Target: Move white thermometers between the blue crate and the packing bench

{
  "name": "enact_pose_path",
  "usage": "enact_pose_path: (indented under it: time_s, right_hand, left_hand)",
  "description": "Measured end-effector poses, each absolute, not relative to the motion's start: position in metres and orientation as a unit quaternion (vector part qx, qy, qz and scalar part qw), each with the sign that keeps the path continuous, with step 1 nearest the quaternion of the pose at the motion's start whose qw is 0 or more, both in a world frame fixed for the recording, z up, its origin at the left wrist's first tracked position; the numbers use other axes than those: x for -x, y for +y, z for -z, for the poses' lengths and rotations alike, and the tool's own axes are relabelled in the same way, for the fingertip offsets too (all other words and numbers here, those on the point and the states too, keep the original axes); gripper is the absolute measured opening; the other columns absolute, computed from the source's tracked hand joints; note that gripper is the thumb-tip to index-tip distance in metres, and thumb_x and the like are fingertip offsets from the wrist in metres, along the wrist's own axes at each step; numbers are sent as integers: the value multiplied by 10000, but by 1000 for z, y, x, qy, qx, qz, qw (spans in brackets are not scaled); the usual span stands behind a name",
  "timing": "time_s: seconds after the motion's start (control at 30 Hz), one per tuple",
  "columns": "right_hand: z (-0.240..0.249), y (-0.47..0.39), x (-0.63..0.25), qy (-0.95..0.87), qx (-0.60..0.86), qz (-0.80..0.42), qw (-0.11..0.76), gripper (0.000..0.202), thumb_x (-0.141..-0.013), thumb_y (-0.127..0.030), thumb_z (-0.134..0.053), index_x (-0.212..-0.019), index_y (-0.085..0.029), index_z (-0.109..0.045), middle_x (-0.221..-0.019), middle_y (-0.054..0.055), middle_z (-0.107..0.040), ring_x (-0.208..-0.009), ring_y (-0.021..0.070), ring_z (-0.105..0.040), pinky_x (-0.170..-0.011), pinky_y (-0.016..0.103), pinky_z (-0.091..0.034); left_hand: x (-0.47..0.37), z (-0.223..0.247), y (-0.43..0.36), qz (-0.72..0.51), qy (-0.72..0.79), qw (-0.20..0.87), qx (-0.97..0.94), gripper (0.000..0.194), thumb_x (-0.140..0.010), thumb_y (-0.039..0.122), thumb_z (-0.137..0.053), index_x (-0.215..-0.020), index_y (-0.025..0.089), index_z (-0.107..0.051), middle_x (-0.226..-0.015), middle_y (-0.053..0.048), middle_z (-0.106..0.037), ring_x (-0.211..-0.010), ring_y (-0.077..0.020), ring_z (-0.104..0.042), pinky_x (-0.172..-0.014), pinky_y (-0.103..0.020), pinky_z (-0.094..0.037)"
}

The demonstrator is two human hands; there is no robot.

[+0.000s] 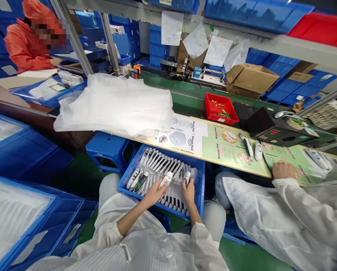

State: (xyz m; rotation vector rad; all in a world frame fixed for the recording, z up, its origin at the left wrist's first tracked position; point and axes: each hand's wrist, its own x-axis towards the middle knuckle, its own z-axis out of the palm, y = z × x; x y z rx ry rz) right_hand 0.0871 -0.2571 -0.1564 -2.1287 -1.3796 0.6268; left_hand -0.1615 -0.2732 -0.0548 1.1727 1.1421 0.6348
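A blue plastic bin (162,210) rests across my lap, holding rows of white handheld devices (164,162) with dark panels, laid side by side in pale packing. My left hand (156,192) is closed around one white handheld device (166,178), tilted with its rounded end up, above the middle of the bin. At the bin's right side, my right hand (188,192) grips another white device (187,176) by its lower part. At the bin's left, a few devices lie separately, among them one with a green-lit dark panel (140,183).
A co-worker's hand (284,170) rests on the bench at right, near two loose devices (258,151). White sheeting (120,103) covers the bench's left part. A red tray (220,109) holds small green pieces. A blue stool (110,148) and stacked bins (18,226) stand at left.
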Motion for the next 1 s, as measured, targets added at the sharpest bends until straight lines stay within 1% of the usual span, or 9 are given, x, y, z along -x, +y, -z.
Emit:
enact_pose_path:
  time_s: [0.13,0.33,0.4,0.5,0.67,0.77,0.83,0.9,1.0]
  right_hand:
    - [118,-269,-81,-381,773,-261,434,512,-1088,-696,-277,-1189,-257,-520,-829,36,-675,-708,261,-688,-698,363,-561]
    - [40,-222,-115,-419,724,-217,502,589,-1030,-814,-411,-1032,-264,-621,-753,20,-659,-663,236,-619,-675,341,-522]
    - [11,-184,-135,-456,725,-158,491,623,-1001,-822,-479,-983,-234,-683,-829,67,-719,-783,252,-653,-762,340,-528]
    - [-25,-123,-159,-465,746,-111,464,638,-1004,-751,-536,-1123,-164,-755,-1023,138,-793,-932,277,-698,-860,341,-527]
    - [-49,-55,-166,-465,815,-101,330,526,-1077,-533,-551,-1287,-91,-743,-1181,213,-791,-1096,316,-724,-919,344,-518]
    - [-40,-42,-143,-485,824,-47,289,642,-1098,-538,-561,-1494,-39,-646,-1439,319,-665,-1298,399,-622,-1069,446,-471]
    - [-29,-42,-123,-540,807,2,238,699,-1115,-526,-569,-1663,-96,-511,-1635,327,-504,-1390,425,-532,-1141,512,-414]
    - [-18,-45,-114,-601,774,22,196,615,-1145,-459,-538,-1720,-254,-468,-1736,222,-430,-1412,379,-500,-1170,494,-385]
    - [-14,-50,-145,-616,766,23,183,533,-1169,-364,-477,-1700,-408,-486,-1720,89,-484,-1386,302,-510,-1154,418,-395]
  left_hand:
    - [150,38,-260,-273,471,601,-584,537,-1035,765,-509,-1058,253,-667,-812,-4,-636,-598,-180,-535,-595,-308,-454]
    - [79,-23,-146,-369,433,381,-729,436,-1072,627,-536,-958,242,-708,-1057,-90,-707,-998,-268,-701,-950,-379,-570]
    - [48,-43,-92,-361,440,338,-749,391,-1055,560,-599,-886,226,-712,-1030,-102,-717,-1009,-276,-725,-963,-382,-574]
    - [8,-58,-26,-297,479,372,-738,437,-1030,564,-668,-789,201,-706,-805,-80,-731,-786,-259,-742,-775,-347,-582]
    - [-26,-47,9,-253,502,479,-674,528,-1064,634,-628,-896,150,-757,-645,-81,-719,-570,-254,-729,-585,-321,-573]
    - [-21,-33,6,-301,503,454,-671,515,-1172,498,-386,-1234,134,-744,-973,-156,-817,-751,-248,-795,-711,-346,-638]
    - [-11,-23,4,-384,512,378,-669,459,-1174,389,-347,-1434,163,-650,-1273,-188,-775,-1026,-250,-798,-929,-378,-646]
    - [-4,-14,5,-454,527,277,-663,423,-1142,315,-410,-1494,172,-596,-1410,-196,-701,-1286,-272,-704,-1151,-424,-558]
    - [-3,-4,9,-443,545,188,-687,404,-1114,303,-486,-1477,163,-598,-1427,-209,-673,-1426,-334,-590,-1258,-517,-453]
